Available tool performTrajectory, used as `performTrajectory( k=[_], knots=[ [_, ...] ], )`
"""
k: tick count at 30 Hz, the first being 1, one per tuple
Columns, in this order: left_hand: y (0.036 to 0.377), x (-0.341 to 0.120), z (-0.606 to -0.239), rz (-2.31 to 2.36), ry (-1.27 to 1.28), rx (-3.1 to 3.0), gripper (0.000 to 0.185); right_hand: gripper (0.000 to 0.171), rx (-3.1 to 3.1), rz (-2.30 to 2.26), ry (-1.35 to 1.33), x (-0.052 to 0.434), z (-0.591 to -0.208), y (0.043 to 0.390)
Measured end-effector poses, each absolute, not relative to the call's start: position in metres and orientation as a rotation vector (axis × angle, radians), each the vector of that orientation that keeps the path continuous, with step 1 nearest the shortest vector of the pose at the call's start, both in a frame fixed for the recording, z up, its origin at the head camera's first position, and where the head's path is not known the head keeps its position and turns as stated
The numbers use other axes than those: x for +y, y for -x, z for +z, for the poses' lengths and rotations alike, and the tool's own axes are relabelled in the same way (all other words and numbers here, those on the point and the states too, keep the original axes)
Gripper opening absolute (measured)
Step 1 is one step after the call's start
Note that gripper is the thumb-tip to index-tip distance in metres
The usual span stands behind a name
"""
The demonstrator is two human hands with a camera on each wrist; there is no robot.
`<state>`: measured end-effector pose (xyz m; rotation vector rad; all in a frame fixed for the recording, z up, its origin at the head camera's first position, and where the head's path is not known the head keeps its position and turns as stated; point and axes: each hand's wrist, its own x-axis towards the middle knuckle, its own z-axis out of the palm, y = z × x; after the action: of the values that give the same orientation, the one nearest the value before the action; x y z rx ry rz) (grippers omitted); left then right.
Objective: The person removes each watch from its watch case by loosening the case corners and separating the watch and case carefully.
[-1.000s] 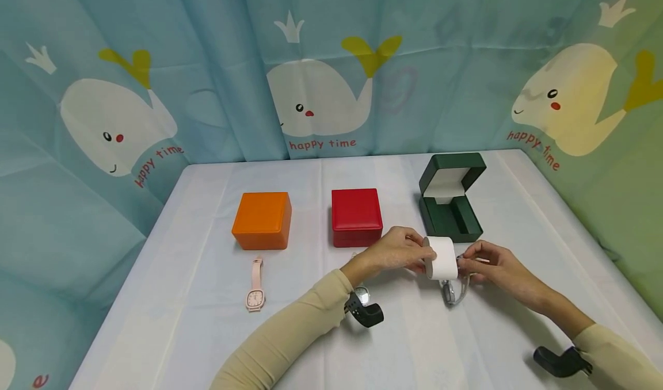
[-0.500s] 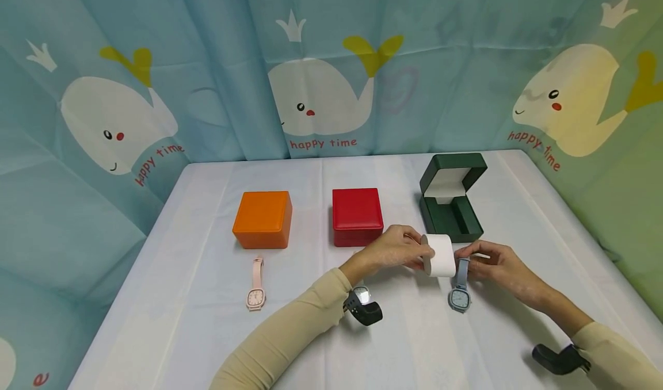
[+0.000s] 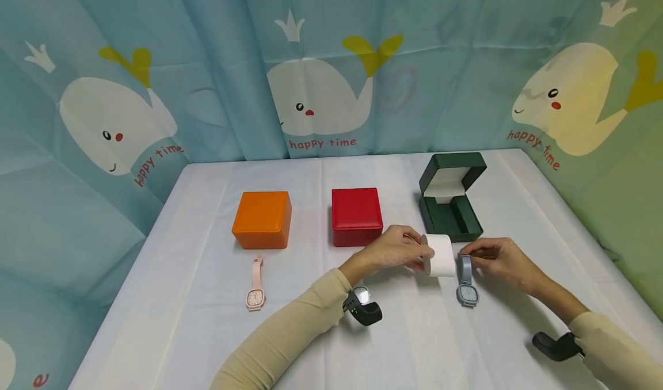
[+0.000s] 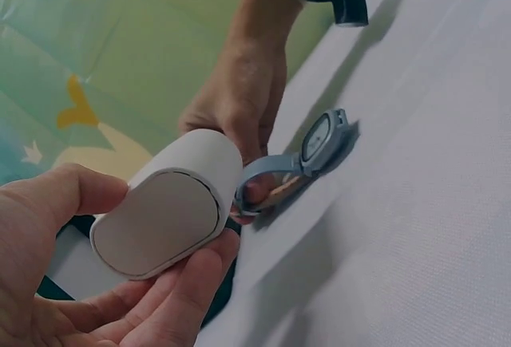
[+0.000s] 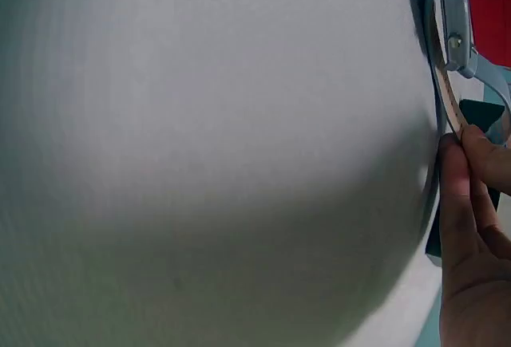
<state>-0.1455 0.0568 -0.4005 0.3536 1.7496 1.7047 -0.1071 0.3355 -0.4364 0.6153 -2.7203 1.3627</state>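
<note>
Since half a second ago the blue watch (image 3: 467, 287) has slid a little to the right, its face now flat on the table (image 3: 197, 298). The right hand (image 3: 498, 259) pinches its soft strap end; the left hand (image 3: 396, 249) grips the light white cushion (image 3: 441, 255), just in front of the green box (image 3: 452, 197). Hold the strap, not the glass.

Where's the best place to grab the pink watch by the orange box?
Probably by its strap. The pink watch lies flat and straight on the table, face nearest the person, strap pointing at the orange box. Come from above and pinch the narrow strap across its two edges, sparing the glass.
</note>
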Motion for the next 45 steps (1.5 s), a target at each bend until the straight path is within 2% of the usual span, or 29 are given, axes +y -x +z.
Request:
performTrajectory(
  k=[6,12,17,20,32,45],
  knots=[
    [0.146,0.056,-0.401,1.71,-0.368,1.763,0.021,0.034,-2.741,1.12,-0.708,0.33,-0.433,0.105],
    [0.146,0.055,-0.403,1.718,-0.378,1.765,0.022,0.033,-2.908,1.053,-0.502,0.323,-0.421,0.093],
    [0.145,0.054,-0.403,1.713,-0.369,1.778,0.021,0.065,-3.085,0.966,-0.338,0.313,-0.415,0.08],
    [0.145,0.054,-0.403,1.709,-0.372,1.775,0.021,0.072,-3.118,0.91,-0.355,0.309,-0.416,0.074],
    [0.146,0.055,-0.405,1.737,-0.359,1.756,0.02,0.053,-3.116,0.861,-0.408,0.302,-0.418,0.074],
    [0.144,0.057,-0.401,1.723,-0.352,1.744,0.022,0.053,-3.077,0.81,-0.447,0.311,-0.417,0.078]
  ],
)
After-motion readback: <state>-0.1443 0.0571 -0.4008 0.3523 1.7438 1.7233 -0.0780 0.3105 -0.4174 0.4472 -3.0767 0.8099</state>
